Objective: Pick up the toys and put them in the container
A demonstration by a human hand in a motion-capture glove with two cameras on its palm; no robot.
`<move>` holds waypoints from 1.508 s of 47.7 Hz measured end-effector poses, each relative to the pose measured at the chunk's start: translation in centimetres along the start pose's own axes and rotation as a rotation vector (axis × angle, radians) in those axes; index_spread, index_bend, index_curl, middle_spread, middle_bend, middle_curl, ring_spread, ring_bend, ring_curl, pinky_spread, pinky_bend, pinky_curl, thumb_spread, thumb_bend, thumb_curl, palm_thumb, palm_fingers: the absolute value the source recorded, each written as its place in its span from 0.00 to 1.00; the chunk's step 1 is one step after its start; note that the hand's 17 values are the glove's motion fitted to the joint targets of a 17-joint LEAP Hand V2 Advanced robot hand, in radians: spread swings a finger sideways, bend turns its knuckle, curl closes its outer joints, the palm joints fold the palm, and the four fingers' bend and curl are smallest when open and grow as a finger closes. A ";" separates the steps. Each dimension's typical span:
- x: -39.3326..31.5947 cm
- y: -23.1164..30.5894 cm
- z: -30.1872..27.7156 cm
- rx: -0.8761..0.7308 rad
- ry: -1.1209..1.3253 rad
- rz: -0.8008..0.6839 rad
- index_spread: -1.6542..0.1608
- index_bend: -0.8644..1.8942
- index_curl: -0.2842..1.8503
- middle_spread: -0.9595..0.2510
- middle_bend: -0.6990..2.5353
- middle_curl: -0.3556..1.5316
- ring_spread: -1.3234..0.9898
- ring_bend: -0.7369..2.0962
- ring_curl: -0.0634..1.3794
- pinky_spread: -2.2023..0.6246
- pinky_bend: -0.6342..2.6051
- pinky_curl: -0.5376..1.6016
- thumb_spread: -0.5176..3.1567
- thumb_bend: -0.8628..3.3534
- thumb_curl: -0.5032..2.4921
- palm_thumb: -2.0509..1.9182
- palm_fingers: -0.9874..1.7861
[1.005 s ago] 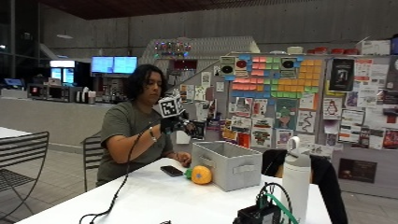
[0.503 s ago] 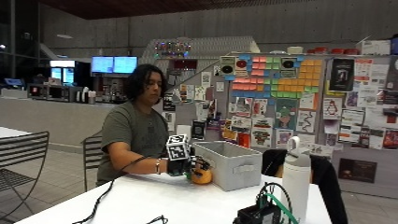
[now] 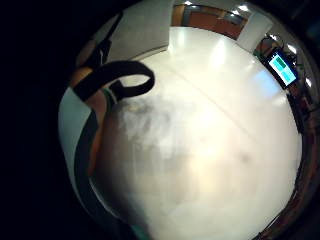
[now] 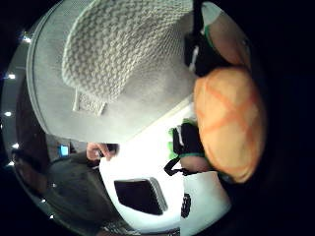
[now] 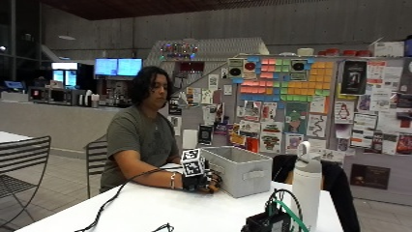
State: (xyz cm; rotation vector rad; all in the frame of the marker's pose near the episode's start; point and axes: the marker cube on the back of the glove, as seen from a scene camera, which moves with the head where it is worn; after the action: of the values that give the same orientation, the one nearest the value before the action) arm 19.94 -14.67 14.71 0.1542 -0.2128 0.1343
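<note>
In the outside view my gloved right hand (image 5: 196, 181) rests low on the white table (image 5: 148, 208), right against the near end of the grey fabric container (image 5: 235, 169). It covers the orange toy there. The thumb side palm view shows the round orange toy (image 4: 229, 123) close against the palm, with fingers (image 4: 219, 37) curled round it, and the container's woven wall (image 4: 123, 73) just beside it. In the little finger side palm view only bare tabletop (image 3: 200, 150) lies under the hand.
A dark phone (image 4: 140, 196) lies on the table near the person, whose bare left hand (image 4: 101, 150) is close by. A white bottle (image 5: 307, 186) and a black device with cables (image 5: 270, 220) stand at the table's front right. A metal chair (image 5: 25, 159) stands left.
The gloved hand came down from chest height to the table beside the container and closed over the orange toy, which no longer shows in the outside view.
</note>
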 end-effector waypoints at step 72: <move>-22.0 -14.0 -26.9 0.402 -0.049 -0.253 0.58 0.46 0.72 0.14 0.45 0.85 0.36 0.70 0.55 0.64 0.59 0.51 0.27 0.22 0.50 0.69 0.64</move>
State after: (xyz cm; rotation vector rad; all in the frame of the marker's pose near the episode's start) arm 6.11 -26.50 -18.07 0.5824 -0.2117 -0.0806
